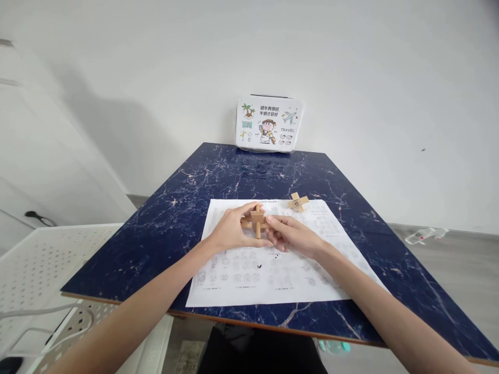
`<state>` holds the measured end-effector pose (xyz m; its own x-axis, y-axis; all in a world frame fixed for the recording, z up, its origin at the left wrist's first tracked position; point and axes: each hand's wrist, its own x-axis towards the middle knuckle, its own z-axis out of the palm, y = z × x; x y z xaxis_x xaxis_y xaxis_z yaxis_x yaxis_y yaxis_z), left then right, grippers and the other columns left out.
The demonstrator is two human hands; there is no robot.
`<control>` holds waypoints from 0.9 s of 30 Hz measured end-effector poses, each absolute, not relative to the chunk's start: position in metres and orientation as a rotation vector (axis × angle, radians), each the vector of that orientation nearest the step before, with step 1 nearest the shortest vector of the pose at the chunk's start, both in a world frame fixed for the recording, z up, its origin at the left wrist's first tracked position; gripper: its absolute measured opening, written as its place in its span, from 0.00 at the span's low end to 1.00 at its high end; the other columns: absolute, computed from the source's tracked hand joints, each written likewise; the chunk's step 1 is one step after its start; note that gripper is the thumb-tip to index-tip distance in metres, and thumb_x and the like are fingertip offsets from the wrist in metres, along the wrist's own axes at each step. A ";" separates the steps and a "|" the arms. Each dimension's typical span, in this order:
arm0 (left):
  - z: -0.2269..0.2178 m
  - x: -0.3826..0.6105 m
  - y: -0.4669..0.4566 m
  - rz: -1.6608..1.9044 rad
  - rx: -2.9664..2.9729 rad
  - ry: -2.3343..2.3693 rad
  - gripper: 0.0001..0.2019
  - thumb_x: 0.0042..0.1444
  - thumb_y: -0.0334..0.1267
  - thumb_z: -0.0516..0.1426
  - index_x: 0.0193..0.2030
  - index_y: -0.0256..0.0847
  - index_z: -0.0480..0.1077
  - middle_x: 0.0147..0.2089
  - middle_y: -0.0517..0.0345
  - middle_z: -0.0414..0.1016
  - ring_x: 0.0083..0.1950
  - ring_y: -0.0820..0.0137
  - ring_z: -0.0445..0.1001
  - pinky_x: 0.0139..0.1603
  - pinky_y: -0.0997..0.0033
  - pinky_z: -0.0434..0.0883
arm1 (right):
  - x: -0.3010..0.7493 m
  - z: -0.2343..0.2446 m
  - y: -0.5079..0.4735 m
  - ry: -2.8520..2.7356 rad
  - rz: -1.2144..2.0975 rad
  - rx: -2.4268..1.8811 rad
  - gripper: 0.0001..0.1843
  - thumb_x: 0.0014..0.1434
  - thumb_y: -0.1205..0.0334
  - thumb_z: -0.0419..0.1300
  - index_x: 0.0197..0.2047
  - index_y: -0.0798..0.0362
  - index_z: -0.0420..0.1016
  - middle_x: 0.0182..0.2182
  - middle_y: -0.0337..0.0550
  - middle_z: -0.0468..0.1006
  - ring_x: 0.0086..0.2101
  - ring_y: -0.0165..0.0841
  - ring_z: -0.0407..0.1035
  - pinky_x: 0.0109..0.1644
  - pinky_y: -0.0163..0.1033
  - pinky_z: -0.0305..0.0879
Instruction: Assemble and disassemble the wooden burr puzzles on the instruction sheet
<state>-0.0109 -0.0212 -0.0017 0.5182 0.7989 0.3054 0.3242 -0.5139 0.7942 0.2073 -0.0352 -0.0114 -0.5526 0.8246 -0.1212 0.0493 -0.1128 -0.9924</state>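
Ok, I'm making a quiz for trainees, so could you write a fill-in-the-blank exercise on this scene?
The left hand and right hand hold an assembly made of ____.
The marbled tabletop is dark ____.
The white case bears the capitalised English word ____.
Missing words: wood; blue; TRAVEL.

Two wooden puzzles (258, 218) (297, 203), one sheet (288, 265), one case (268, 123)
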 end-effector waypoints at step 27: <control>-0.003 -0.012 -0.016 0.852 1.825 1.048 0.40 0.46 0.39 0.72 0.66 0.43 0.66 0.54 0.48 0.80 0.37 0.64 0.81 0.32 0.67 0.78 | 0.189 -0.016 -0.046 -1.817 1.452 -0.636 0.22 0.74 0.44 0.54 0.58 0.49 0.75 0.50 0.49 0.80 0.40 0.36 0.78 0.47 0.47 0.80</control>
